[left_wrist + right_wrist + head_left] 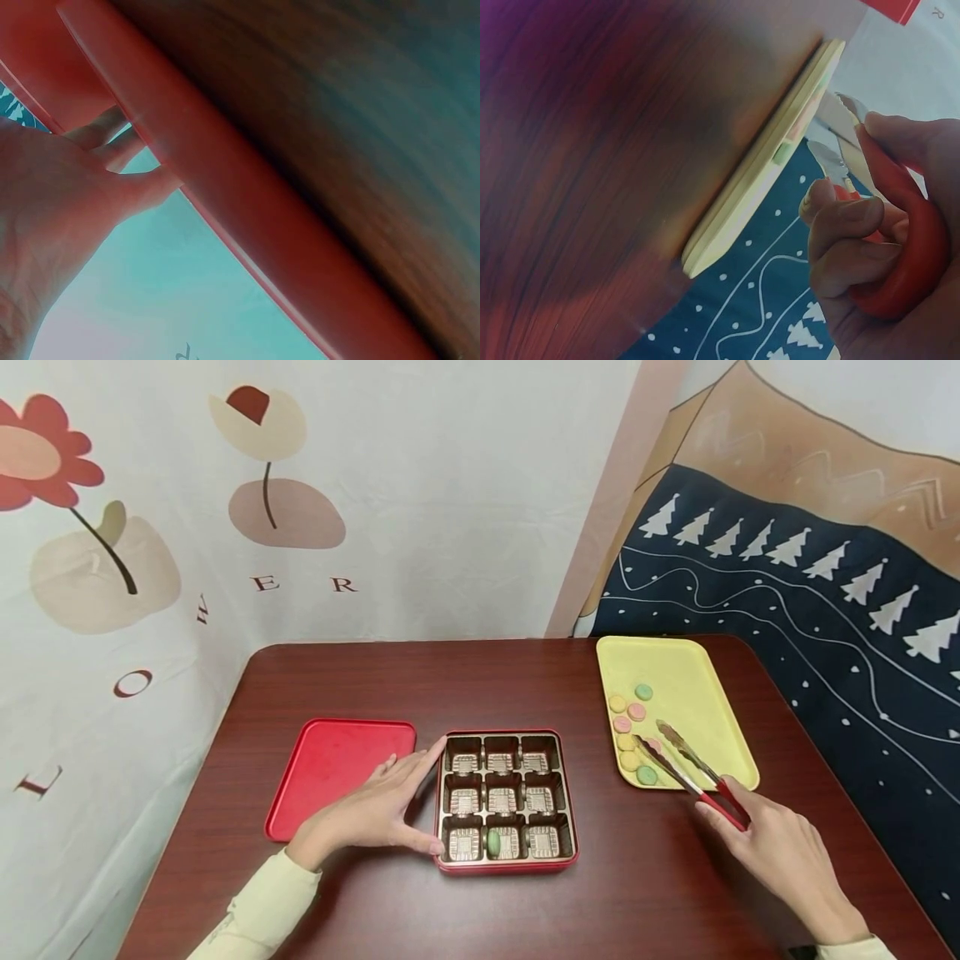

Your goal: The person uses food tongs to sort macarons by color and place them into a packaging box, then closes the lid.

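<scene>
In the head view, my left hand (pixel 378 810) touches the left side of a red box (pixel 510 867), fingers at its back corner and thumb at its front corner. The box has a brown insert of several compartments. A green macaron (pixel 493 843) stands on edge in the front middle one. On the right, my right hand (pixel 787 856) grips red-handled metal tongs (pixel 688 751). Their tips are spread over several macarons in a yellow tray (pixel 708 710), around a pink one (pixel 654 745). The right wrist view shows fingers curled round the red handle (pixel 922 262).
A red lid (pixel 337 768) lies left of the box, partly under my left forearm and hand. Yellow, pink and green macarons lie along the tray's left side. Printed cloths (pixel 450 527) hang behind and beside the brown table (pixel 517 685).
</scene>
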Demonstrator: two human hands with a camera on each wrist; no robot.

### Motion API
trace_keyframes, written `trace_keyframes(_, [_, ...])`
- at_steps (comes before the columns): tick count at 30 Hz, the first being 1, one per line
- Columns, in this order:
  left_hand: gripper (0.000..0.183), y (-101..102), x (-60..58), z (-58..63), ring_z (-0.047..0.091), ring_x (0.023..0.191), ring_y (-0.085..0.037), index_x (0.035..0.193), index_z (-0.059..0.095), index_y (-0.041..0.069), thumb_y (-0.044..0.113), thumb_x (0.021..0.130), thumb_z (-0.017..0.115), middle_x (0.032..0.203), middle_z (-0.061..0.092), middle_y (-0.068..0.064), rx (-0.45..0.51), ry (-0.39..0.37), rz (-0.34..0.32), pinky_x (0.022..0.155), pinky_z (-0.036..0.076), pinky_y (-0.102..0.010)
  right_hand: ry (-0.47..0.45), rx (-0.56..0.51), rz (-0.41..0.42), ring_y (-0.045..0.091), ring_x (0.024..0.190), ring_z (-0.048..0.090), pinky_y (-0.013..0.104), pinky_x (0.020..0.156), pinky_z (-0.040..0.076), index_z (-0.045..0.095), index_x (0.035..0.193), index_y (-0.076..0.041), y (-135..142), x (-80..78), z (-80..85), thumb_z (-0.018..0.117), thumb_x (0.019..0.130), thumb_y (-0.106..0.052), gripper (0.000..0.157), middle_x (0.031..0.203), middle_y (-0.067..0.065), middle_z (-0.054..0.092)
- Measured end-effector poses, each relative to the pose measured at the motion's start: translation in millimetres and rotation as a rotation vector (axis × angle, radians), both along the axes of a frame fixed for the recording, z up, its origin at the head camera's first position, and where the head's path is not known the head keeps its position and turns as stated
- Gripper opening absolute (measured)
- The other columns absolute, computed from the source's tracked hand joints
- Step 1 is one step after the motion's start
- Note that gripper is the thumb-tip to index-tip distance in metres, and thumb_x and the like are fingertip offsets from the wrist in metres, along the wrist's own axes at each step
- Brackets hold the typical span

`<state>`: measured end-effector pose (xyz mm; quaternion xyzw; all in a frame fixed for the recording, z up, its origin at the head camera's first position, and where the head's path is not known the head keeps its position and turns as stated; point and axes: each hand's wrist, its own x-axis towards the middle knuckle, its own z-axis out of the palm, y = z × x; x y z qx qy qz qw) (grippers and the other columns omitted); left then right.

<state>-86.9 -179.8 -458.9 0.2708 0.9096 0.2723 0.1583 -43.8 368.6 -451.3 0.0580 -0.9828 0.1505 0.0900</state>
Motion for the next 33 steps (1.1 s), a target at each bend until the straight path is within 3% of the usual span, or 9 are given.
trace_keyframes(7, [0.142, -1.0, 0.9, 0.0, 0.026, 0.161, -0.043, 0.178, 0.0, 0.022, 0.073, 0.079, 0.088, 0.176, 0.029, -0.015, 0.012, 0.016, -0.007, 0.128, 0.012, -0.071, 0.003, -0.007, -0.018, 0.055, 0.084, 0.07, 0.072, 0.063, 0.05, 0.071, 0.136, 0.003, 6.6, 3.9, -1.5, 0.087, 0.092, -0.045, 0.067, 0.108, 0.035, 0.073])
trace_keyframes(14, [0.143, -0.7, 1.4, 0.0, 0.024, 0.162, -0.041, 0.178, -0.002, 0.023, 0.074, 0.078, 0.087, 0.177, 0.028, -0.016, -0.007, 0.007, 0.001, 0.129, 0.011, -0.069, -0.017, 0.017, -0.013, 0.052, 0.08, 0.07, 0.07, 0.06, 0.051, 0.07, 0.136, 0.004, 7.4, 2.6, -1.7, 0.086, 0.093, -0.045, 0.067, 0.105, 0.034, 0.073])
trace_keyframes(33, [0.142, -0.2, 1.3, -1.0, 0.025, 0.161, -0.046, 0.178, -0.001, 0.021, 0.072, 0.079, 0.088, 0.175, 0.03, -0.02, 0.003, 0.022, -0.009, 0.128, 0.012, -0.071, 0.056, -0.014, -0.022, 0.05, 0.065, 0.066, 0.064, 0.049, 0.045, 0.077, 0.13, -0.003, 10.7, 5.5, -9.8, 0.088, 0.092, -0.034, 0.049, 0.079, 0.025, 0.073])
